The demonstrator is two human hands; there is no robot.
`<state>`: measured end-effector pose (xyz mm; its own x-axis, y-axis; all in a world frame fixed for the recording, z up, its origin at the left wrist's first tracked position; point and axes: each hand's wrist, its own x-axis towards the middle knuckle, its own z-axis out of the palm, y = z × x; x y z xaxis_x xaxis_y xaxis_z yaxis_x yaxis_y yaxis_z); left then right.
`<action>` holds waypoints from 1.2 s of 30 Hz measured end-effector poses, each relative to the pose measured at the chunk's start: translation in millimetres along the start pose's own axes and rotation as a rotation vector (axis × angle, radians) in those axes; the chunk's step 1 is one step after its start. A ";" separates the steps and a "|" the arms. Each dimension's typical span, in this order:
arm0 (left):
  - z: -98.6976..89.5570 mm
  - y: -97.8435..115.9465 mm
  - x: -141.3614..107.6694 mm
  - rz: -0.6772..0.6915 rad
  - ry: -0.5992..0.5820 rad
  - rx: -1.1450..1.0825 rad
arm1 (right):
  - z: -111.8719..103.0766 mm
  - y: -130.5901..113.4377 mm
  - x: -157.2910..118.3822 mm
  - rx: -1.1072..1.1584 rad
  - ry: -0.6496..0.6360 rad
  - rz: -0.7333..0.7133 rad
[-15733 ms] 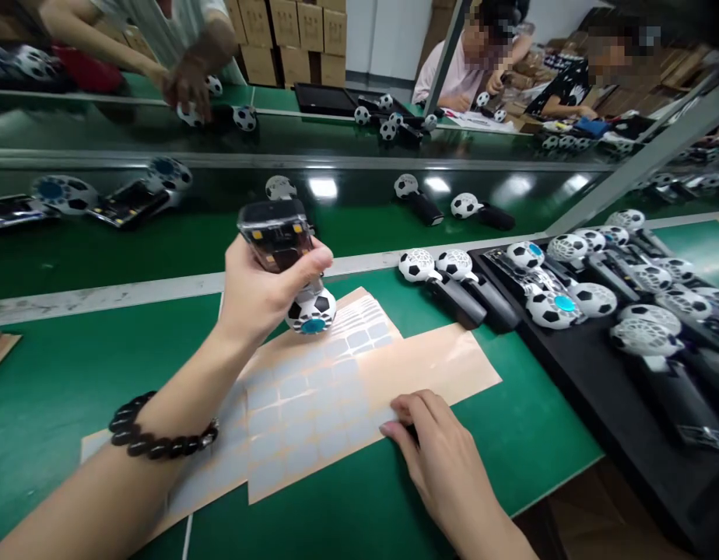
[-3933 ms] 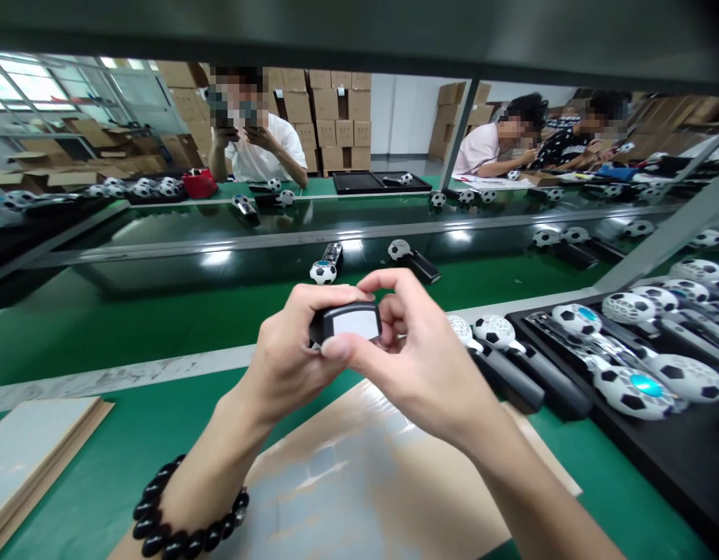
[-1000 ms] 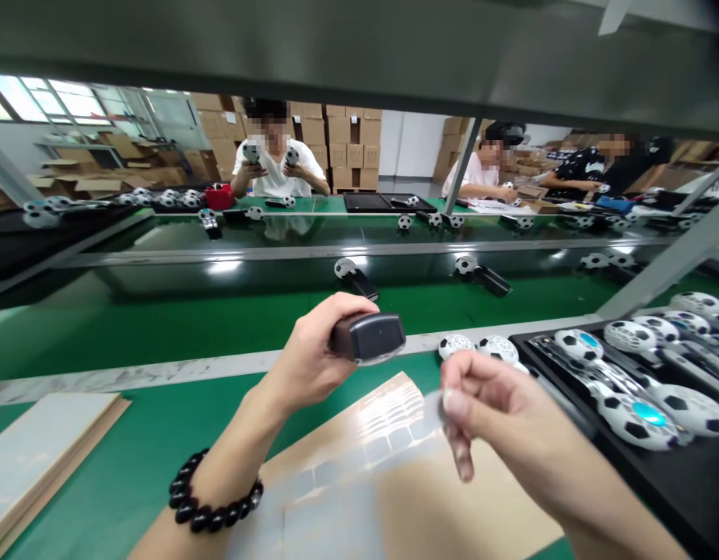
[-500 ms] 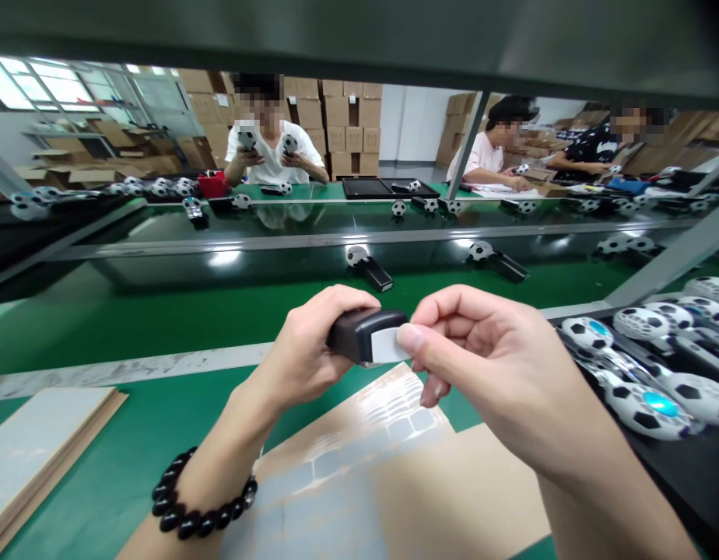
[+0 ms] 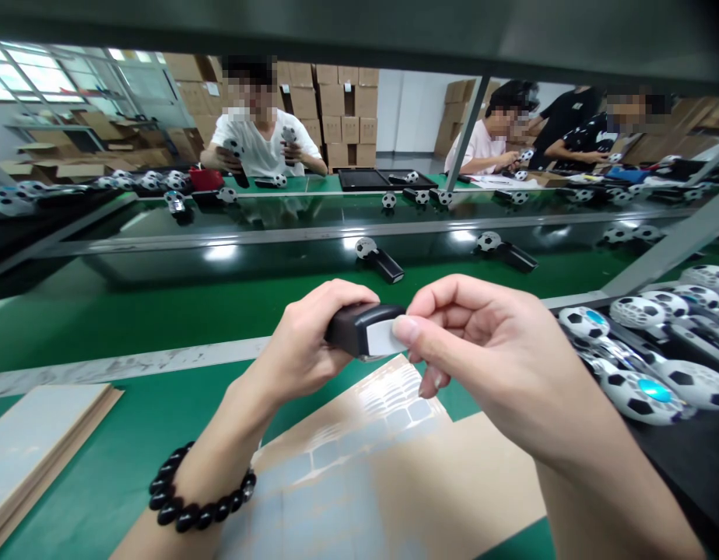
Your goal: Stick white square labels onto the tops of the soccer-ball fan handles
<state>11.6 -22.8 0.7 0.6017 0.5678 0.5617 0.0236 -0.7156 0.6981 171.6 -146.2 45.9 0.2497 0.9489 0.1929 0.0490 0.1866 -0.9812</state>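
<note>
My left hand (image 5: 306,338) is wrapped around a black handheld device (image 5: 348,330), its flat end turned toward my right. A pale grey sticker (image 5: 380,340) covers that end face. The thumb and fingers of my right hand (image 5: 488,342) pinch the sticker's right edge, with the thumb lying on it; the other fingers are curled. The device's far end is hidden behind my left hand. Below both hands, a sticker sheet (image 5: 336,498) lies on the green bench, brown backing bared in places and grey labels on the rest.
A stack of sheets (image 5: 38,435) lies at left. On the right, a black tray (image 5: 680,467) holds several football-headed devices (image 5: 645,389). Two more devices (image 5: 388,264) lie on the green belt (image 5: 266,299) ahead. Co-workers sit across it; a grey post (image 5: 675,241) slants at right.
The view has tilted and shifted slightly. My hands keep the same hold on the device and sticker. The devices on the belt sit slightly farther right; the co-worker opposite has lowered one device.
</note>
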 end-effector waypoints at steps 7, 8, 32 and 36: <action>-0.6 -1.0 0.4 -0.005 0.002 -0.008 | 2.1 0.8 0.2 0.000 0.013 0.006; -0.5 -0.8 0.5 -0.016 0.003 -0.015 | 2.7 0.9 0.0 -0.006 0.016 0.008; 6.6 -28.4 -2.8 -0.168 -0.063 -0.150 | 4.5 52.5 27.1 -0.255 -0.199 0.034; 2.6 -69.6 15.2 -0.075 -0.096 0.049 | -41.9 81.1 10.9 -0.665 0.072 0.075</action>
<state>21.2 34.6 -40.5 0.6704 0.5806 0.4620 0.1092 -0.6931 0.7125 218.8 -131.4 -31.6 0.3382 0.9297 0.1461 0.6084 -0.0975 -0.7876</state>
